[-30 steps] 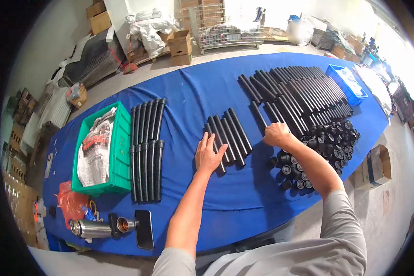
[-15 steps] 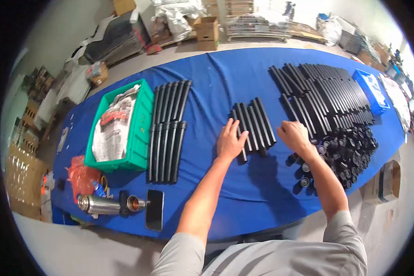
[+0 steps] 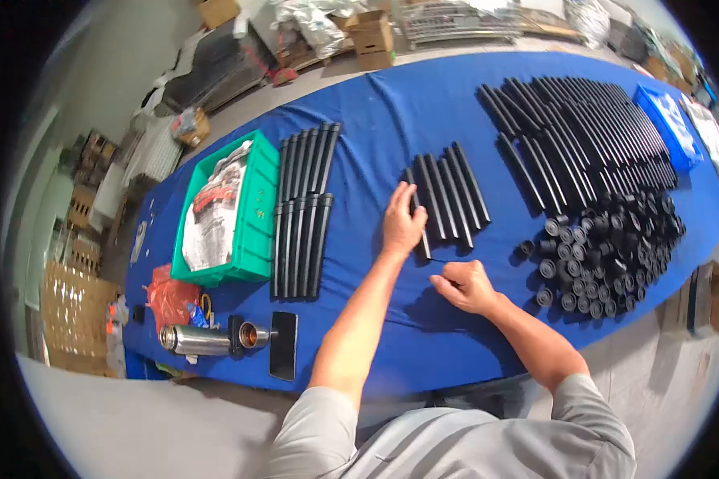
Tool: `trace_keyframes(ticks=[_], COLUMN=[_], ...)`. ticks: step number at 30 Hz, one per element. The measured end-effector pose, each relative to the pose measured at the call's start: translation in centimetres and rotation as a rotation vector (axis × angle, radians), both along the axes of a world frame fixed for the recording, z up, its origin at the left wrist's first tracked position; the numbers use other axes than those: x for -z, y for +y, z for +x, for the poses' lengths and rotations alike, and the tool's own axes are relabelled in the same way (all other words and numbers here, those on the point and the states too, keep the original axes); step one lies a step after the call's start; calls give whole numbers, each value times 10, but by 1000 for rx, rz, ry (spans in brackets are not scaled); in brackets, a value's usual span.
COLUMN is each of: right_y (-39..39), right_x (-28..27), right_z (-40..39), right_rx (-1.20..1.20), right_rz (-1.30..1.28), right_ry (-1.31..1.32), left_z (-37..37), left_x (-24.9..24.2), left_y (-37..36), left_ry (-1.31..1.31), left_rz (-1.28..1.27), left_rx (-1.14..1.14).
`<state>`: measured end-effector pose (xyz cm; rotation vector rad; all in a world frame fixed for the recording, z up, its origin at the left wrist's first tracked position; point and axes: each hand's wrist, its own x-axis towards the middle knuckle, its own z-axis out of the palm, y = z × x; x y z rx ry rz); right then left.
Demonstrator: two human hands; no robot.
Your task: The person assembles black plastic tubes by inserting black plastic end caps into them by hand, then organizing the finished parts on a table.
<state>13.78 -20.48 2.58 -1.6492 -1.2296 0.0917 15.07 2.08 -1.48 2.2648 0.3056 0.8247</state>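
Observation:
A small group of black tubes lies side by side in the middle of the blue-covered table. My left hand is closed around the leftmost black tube, thumb on one side and fingers on the other. Just below and to the right of that tube's near end, my right hand is curled closed over the cloth. Whatever its fingers hold, if anything, is hidden. Farther right lies a heap of round black caps, apart from my right hand.
Two rows of collared black tubes lie beside a green crate lined with newspaper. Many more tubes cover the right side, near a blue bin. A steel thermos and a phone are at the front left.
My right hand has moved left and nearer to me, toward the near end of the tube. The tube at my left hand now stands slightly apart from the group. The camera view has shifted.

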Motion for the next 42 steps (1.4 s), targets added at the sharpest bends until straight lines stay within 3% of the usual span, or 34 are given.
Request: trace_keyframes(ticks=[3,10,19,21,24,25,26,27,29,31,33,37,40,41,42], right_y=[-3,-8,1,-7,-8,-8,-9,-4,11,-6,-10,-13,-2,2,-4], right_x=[-1,6,5,6,8,8,4,14,42,14,14,1,20,23,11], right_z=[2,-2,-4,-2,-2,-2,-1,-2,-4,-5,-5,-1,-9,-4,-1], right_rx=[-57,-50,-99,-95,-112,-126,-172,-128,-40,-282,-321,-352,-184,-45,-107], right_rz=[8,27,-72,-109,-102,-93,-244,-74,269,35,18,-187,141,253,-12], right_ry=[-25,-181,-154,-153,-131,-125,-138,-180,-260,148,271,289,6,-211,-185], left_z=[-1,1,-83,-77,-43,-30,-16,-9,4,15,22,20,-8,-19,-28], left_x=[-13,-15,-16,-9,-62,-85,-87,-104,-106,-103,-94,-84,-106,-115,-120], left_y=[-1,3,21,27,-24,-56,-75,-108,-146,-174,-185,-180,-153,-140,-120], left_ry=[39,200,335,309,82,122,143,231,372,463,540,541,375,306,348], left_rz=[-13,229,215,418,397,65,-8,-66,132,338,507,493,400,364,375], left_rx=[-26,-172,-370,-383,-193,-89,70,219,437,589,630,553,342,265,158])
